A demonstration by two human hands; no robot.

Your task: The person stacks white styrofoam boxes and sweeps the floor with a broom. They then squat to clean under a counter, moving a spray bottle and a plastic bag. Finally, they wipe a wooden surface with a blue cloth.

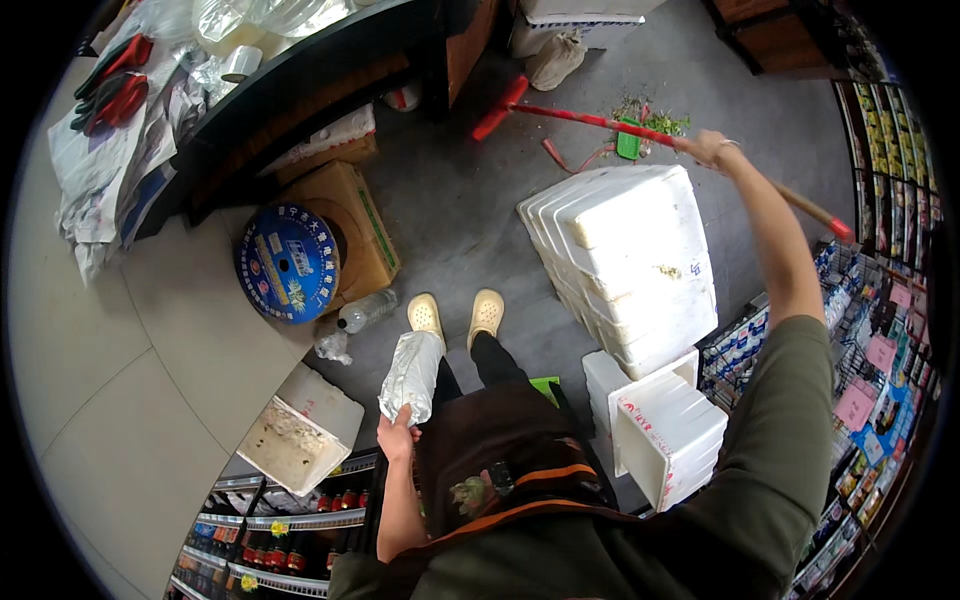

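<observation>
My left hand [399,435] is closed around the lower end of a white wrapped bundle [411,375], which hangs in front of my legs; its contents are hidden. At the upper right, my right hand [709,148] grips the red handle of a broom [600,120]. The broom's red head [500,107] is over the grey floor near a dark counter, slightly blurred. Below the handle, between the broom head and my hand, lie a small green plastic basket [628,141], a red strap [556,156] and scattered green plant scraps [664,122].
Stacked white foam boxes [645,255] stand at my right, with smaller ones [675,442] nearer me. At left are a blue cable reel [287,262], a cardboard box [364,232], a plastic bottle [369,310] and an open foam box [289,450]. A cloth sack [556,60] lies ahead.
</observation>
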